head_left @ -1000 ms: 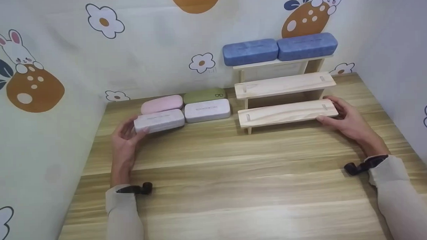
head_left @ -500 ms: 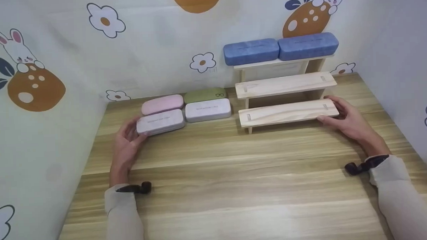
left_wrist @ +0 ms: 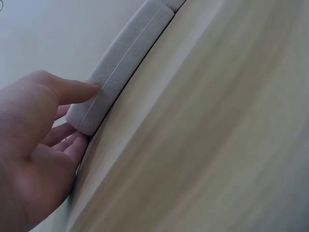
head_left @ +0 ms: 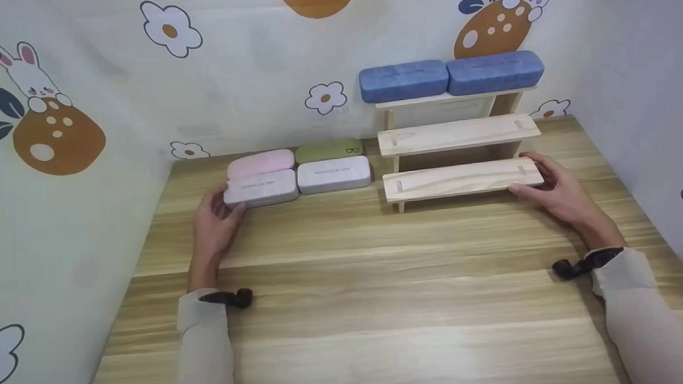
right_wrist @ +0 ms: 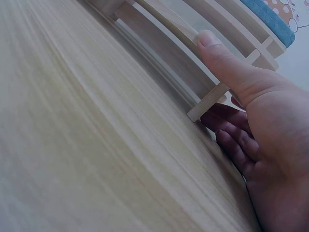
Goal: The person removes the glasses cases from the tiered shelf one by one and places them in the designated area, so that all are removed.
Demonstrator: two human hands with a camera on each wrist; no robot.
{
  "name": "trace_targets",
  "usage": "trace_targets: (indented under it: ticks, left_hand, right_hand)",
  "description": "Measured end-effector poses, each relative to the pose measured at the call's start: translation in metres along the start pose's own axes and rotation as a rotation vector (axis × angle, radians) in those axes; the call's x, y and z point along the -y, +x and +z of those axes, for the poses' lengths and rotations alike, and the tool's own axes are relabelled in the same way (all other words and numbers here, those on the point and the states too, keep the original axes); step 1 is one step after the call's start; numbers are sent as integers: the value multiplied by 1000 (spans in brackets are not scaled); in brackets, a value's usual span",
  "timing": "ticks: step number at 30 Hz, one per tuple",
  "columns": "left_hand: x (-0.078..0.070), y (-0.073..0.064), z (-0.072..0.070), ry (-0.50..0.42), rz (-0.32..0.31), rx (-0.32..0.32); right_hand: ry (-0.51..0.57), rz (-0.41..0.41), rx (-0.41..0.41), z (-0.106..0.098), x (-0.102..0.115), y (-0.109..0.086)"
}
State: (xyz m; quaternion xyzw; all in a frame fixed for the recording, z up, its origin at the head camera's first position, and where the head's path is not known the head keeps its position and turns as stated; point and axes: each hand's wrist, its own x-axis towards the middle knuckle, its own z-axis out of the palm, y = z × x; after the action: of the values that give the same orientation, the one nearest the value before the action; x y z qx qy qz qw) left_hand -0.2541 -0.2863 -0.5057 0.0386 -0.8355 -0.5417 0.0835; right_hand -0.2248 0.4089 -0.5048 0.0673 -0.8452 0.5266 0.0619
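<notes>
My left hand (head_left: 216,225) grips the left end of a light grey glasses case (head_left: 262,187), thumb on its front side and fingers behind and under the end. In the left wrist view that case (left_wrist: 116,72) lies along the wooden table. Its right end meets a second pale glasses case (head_left: 334,174). Behind them lie a pink glasses case (head_left: 261,163) and a green one (head_left: 326,151). My right hand (head_left: 560,193) holds the right end of the lowest tier of a three-tier wooden rack (head_left: 460,179), thumb at the front edge, fingers around the end.
Two blue glasses cases (head_left: 404,81) sit side by side on the rack's top tier. The wood-grain table (head_left: 378,270) is bordered by patterned walls at the back and both sides. A gap separates the case group from the rack.
My left hand has moved right and slightly back with the grey case, which was tilted and now lies level in line beside the other pale case. My right hand keeps its hold on the rack.
</notes>
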Motion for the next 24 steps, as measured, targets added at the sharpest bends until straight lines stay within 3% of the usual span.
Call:
trace_targets:
  ticks: [9, 24]
  left_hand:
    - [-5, 2, 9, 108, 8, -24]
    - [-10, 3, 19, 164, -10, -25]
  right_hand:
    - [0, -15, 2, -1, -2, 0]
    - [2, 6, -7, 0, 0, 0]
